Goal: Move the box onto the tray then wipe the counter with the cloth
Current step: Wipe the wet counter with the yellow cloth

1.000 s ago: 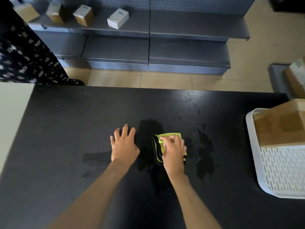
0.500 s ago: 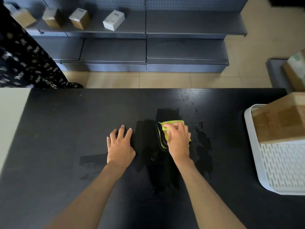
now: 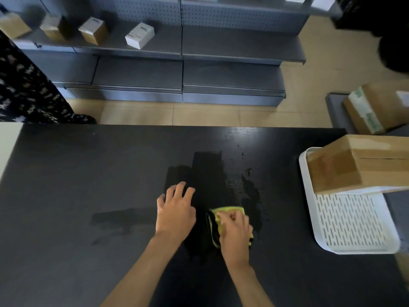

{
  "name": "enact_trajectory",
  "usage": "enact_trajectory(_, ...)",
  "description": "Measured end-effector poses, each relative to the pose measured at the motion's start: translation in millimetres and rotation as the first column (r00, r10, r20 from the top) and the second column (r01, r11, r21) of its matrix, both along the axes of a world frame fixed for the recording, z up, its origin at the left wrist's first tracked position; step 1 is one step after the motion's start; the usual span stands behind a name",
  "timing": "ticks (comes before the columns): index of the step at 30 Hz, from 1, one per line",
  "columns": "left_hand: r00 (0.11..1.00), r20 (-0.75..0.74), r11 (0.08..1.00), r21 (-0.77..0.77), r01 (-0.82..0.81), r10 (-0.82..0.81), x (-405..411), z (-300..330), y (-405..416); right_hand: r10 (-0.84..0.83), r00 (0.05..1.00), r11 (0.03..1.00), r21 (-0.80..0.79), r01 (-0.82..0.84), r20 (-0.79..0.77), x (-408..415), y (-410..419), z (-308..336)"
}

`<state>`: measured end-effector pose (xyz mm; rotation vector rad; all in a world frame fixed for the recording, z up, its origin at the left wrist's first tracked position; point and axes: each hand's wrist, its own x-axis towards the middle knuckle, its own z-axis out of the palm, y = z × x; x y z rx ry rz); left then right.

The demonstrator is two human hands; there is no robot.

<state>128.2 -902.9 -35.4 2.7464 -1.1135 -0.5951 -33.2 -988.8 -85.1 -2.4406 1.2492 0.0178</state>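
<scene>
A folded yellow-green cloth (image 3: 228,211) with a dark edge lies on the black counter (image 3: 66,185), and my right hand (image 3: 235,231) presses down on it, fingers curled over its top. My left hand (image 3: 176,210) rests flat on the counter just left of the cloth, fingers spread. Dark wet streaks (image 3: 208,171) mark the counter beyond and beside both hands. The cardboard box (image 3: 358,162) sits on the far end of the white slotted tray (image 3: 354,227) at the counter's right side.
Grey shelving (image 3: 183,69) with several small boxes stands across a tan floor beyond the counter. Another cardboard box (image 3: 376,107) sits at the far right. A dark patterned fabric (image 3: 26,89) hangs at the far left. A pale surface adjoins the counter's left edge.
My right hand has pulled the cloth back toward me, leaving a wider wet patch beyond it. My left hand stays flat in about the same place.
</scene>
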Motion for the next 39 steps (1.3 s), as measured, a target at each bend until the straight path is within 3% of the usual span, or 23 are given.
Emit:
enact_trajectory(7, 0.997, -0.001, 0.997, -0.008, -0.072, 0.072, -25, -16, 6, -0.06, 0.978, 0.997, 0.05, 0.051, 0.198, 91, -111, -20)
enact_trajectory(13, 0.995, 0.019, 0.996, -0.009, -0.093, 0.094, -37, -19, -3, -0.017, 0.97, 0.997, 0.081, -0.003, 0.241, 127, -171, -24)
enact_trajectory(18, 0.998, 0.031, 0.997, -0.043, -0.058, 0.06, -46, -5, -21, 0.001, 0.97, 0.995, 0.094, -0.025, 0.245, 90, -153, -12)
enact_trajectory(30, 0.996, -0.039, 0.997, -0.024, 0.079, -0.08, -67, 11, -38, -0.072, 0.996, 0.996, 0.064, 0.068, 0.062, -82, -29, -2)
enact_trajectory(39, 0.998, -0.067, 1.0, 0.008, 0.023, -0.022, -65, -3, -50, -0.068, 0.988, 0.991, 0.125, 0.051, 0.135, -31, -95, -7)
